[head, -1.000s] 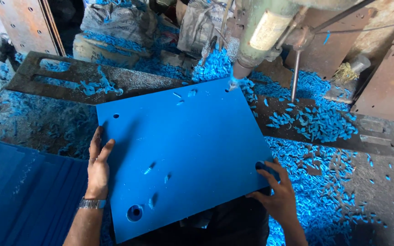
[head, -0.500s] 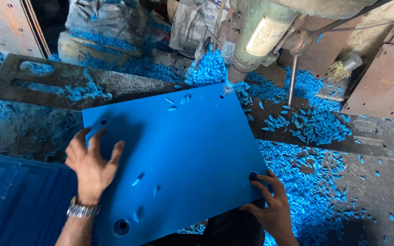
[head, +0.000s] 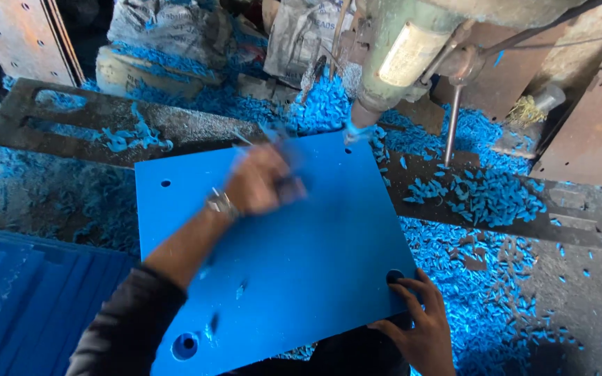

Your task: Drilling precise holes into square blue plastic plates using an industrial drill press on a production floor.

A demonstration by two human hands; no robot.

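A large blue plastic sheet (head: 301, 257) with drilled holes lies flat on the drill press table, under the drill bit (head: 352, 129) at its far edge. My left hand (head: 263, 179) is blurred in motion above the sheet's far middle, a watch on the wrist, holding nothing that I can see. My right hand (head: 416, 327) grips the sheet's near right corner, fingers over the edge next to a hole there. Another large hole (head: 184, 345) sits at the near left corner.
Green drill press column (head: 412, 49) stands at the back. Blue shavings (head: 482, 195) cover the metal table and the floor. A stack of blue sheets (head: 22, 299) lies at left. Sacks (head: 168, 28) and rusty metal plates (head: 593, 132) stand behind.
My left hand left the sheet's left edge and swept across toward the far middle near the drill bit. The sheet shifted slightly; my right hand stayed on the near right corner.
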